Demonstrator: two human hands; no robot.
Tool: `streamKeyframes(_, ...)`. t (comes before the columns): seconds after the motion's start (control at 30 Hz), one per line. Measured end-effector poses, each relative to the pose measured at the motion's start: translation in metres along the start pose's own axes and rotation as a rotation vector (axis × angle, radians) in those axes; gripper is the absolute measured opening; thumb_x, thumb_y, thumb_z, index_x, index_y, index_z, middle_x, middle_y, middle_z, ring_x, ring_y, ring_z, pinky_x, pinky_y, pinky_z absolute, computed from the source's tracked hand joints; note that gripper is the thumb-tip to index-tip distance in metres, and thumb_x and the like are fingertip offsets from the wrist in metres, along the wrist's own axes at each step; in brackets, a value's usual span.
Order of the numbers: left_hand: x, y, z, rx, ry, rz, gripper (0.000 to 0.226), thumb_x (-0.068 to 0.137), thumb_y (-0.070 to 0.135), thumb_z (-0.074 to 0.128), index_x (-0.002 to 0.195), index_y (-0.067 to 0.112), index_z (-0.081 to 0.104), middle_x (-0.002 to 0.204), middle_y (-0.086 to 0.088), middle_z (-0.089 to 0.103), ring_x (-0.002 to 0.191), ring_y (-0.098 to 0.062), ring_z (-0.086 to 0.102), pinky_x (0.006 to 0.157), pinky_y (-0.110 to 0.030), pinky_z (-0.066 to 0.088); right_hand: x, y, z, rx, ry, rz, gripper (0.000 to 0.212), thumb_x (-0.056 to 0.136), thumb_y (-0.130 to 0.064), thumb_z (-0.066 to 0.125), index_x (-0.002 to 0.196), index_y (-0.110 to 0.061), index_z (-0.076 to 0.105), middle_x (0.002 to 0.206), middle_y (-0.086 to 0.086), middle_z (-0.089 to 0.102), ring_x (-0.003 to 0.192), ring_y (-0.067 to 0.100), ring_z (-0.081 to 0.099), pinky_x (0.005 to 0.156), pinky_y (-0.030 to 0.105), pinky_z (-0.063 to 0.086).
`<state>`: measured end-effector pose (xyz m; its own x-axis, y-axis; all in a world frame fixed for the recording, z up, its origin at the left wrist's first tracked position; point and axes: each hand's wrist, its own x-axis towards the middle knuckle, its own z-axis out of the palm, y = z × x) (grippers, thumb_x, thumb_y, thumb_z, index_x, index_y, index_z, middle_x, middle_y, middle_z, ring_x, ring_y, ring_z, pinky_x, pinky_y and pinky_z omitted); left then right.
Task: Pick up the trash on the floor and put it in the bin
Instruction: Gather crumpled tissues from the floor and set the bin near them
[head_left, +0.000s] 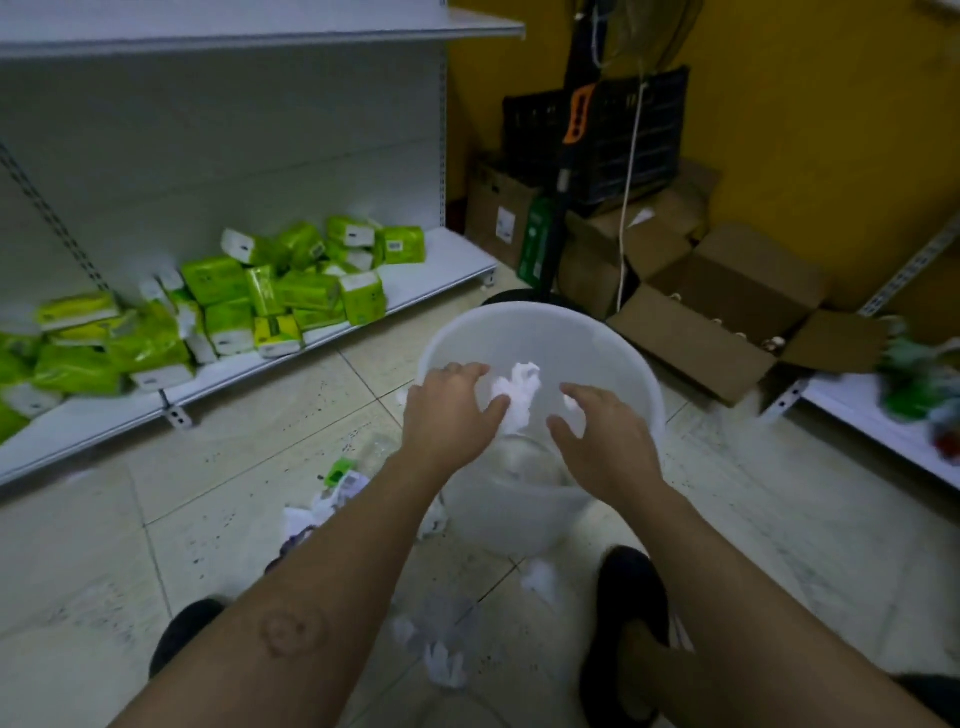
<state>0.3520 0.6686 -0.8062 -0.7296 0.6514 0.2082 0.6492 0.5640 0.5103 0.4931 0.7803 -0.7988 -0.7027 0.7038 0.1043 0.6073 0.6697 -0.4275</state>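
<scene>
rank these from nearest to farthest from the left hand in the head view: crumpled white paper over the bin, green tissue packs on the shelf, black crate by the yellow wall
1. crumpled white paper, touching the left hand over the bin.
2. green tissue packs, on the low shelf to the left.
3. black crate, far back on the boxes by the yellow wall.

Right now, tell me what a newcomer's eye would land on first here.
Both hands, left hand and right hand, hover over the white bin at centre, with crumpled white paper between them. Bright green tissue packs lie heaped on the low shelf at left. More paper scraps litter the floor below.
</scene>
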Motion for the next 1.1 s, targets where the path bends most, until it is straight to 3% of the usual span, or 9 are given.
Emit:
streamKeyframes(0.13, 0.002, -0.027, -0.002, 0.153, 0.0, 0.007, 0.051, 0.083, 0.056, 0.051, 0.125, 0.027, 0.054, 0.125, -0.002, 0.059, 0.114, -0.025, 0.052, 0.092, -0.041, 0.039, -0.014, -0.003, 0.01, 0.084, 0.081, -0.051, 0.046, 0.087, -0.038, 0.058, 0.13, -0.025, 0.049, 0.129, -0.002, 0.057, 0.116, 0.019, 0.053, 0.1, 0.037, 0.042)
streamKeyframes(0.27, -0.006, -0.086, -0.011, 0.205, -0.036, -0.074, 0.05, 0.083, 0.055, 0.053, 0.125, 0.027, 0.054, 0.125, -0.002, 0.06, 0.115, -0.026, 0.051, 0.093, -0.041, 0.039, -0.024, -0.042, 0.045, 0.117, -0.018, -0.21, 0.053, 0.089, -0.041, 0.055, 0.138, -0.028, 0.039, 0.137, -0.004, 0.05, 0.123, 0.015, 0.048, 0.104, 0.034, 0.04)
streamKeyframes(0.4, -0.015, -0.143, -0.013, 0.179, -0.095, -0.184, 0.05, 0.084, 0.053, 0.054, 0.127, 0.027, 0.053, 0.129, -0.002, 0.058, 0.118, -0.025, 0.05, 0.095, -0.041, 0.039, -0.021, -0.084, 0.093, 0.142, -0.099, -0.329, 0.047, 0.089, -0.035, 0.056, 0.134, -0.021, 0.046, 0.134, -0.001, 0.054, 0.12, 0.016, 0.052, 0.098, 0.021, 0.036)
streamKeyframes(0.47, -0.014, -0.169, -0.01, 0.17, -0.131, -0.22, 0.05, 0.084, 0.052, 0.055, 0.128, 0.027, 0.052, 0.13, -0.003, 0.057, 0.119, -0.026, 0.05, 0.096, -0.041, 0.039, -0.013, -0.1, 0.121, 0.097, -0.224, -0.326, 0.047, 0.09, -0.035, 0.053, 0.135, -0.021, 0.045, 0.133, 0.001, 0.053, 0.118, 0.019, 0.054, 0.097, 0.025, 0.042)
streamKeyframes(0.57, -0.009, -0.209, 0.001, 0.145, -0.204, -0.272, 0.053, 0.084, 0.05, 0.056, 0.132, 0.027, 0.05, 0.134, -0.004, 0.055, 0.121, -0.027, 0.048, 0.097, -0.042, 0.039, 0.005, -0.114, 0.179, -0.031, -0.576, -0.217, 0.05, 0.09, -0.039, 0.049, 0.135, -0.017, 0.044, 0.131, 0.007, 0.052, 0.117, 0.028, 0.053, 0.097, 0.036, 0.045)
streamKeyframes(0.7, 0.007, -0.264, 0.024, 0.074, -0.297, -0.302, 0.056, 0.084, 0.047, 0.058, 0.135, 0.027, 0.047, 0.135, -0.005, 0.053, 0.123, -0.027, 0.046, 0.1, -0.041, 0.039, 0.039, -0.12, 0.26, -0.072, -0.85, -0.061, 0.044, 0.092, -0.031, 0.048, 0.128, -0.006, 0.051, 0.131, 0.014, 0.055, 0.119, 0.03, 0.054, 0.1, 0.035, 0.044)
streamKeyframes(0.8, 0.023, -0.303, 0.044, 0.007, -0.333, -0.288, 0.058, 0.084, 0.046, 0.06, 0.136, 0.026, 0.046, 0.136, -0.006, 0.053, 0.117, -0.028, 0.051, 0.1, -0.042, 0.043, 0.081, -0.123, 0.315, -0.043, -0.78, 0.124, 0.037, 0.091, -0.028, 0.048, 0.121, -0.007, 0.055, 0.125, 0.015, 0.057, 0.114, 0.03, 0.055, 0.093, 0.028, 0.042)
streamKeyframes(0.9, 0.036, -0.339, 0.07, -0.07, -0.368, -0.28, 0.061, 0.084, 0.045, 0.06, 0.139, 0.027, 0.042, 0.142, -0.007, 0.047, 0.117, -0.028, 0.052, 0.1, -0.044, 0.043, 0.126, -0.127, 0.376, -0.023, -0.593, 0.314, 0.046, 0.084, -0.034, 0.051, 0.124, -0.011, 0.051, 0.126, 0.017, 0.049, 0.116, 0.034, 0.05, 0.1, 0.038, 0.044)
streamKeyframes(1.1, 0.041, -0.389, 0.124, -0.221, -0.329, -0.293, 0.062, 0.086, 0.045, 0.06, 0.141, 0.029, 0.038, 0.144, -0.003, 0.044, 0.129, -0.024, 0.04, 0.105, -0.04, 0.039, 0.193, -0.109, 0.469, -0.325, -0.313, 0.237, 0.06, 0.082, -0.041, 0.054, 0.136, -0.021, 0.037, 0.146, 0.02, 0.026, 0.132, 0.041, 0.028, 0.106, 0.048, 0.027)
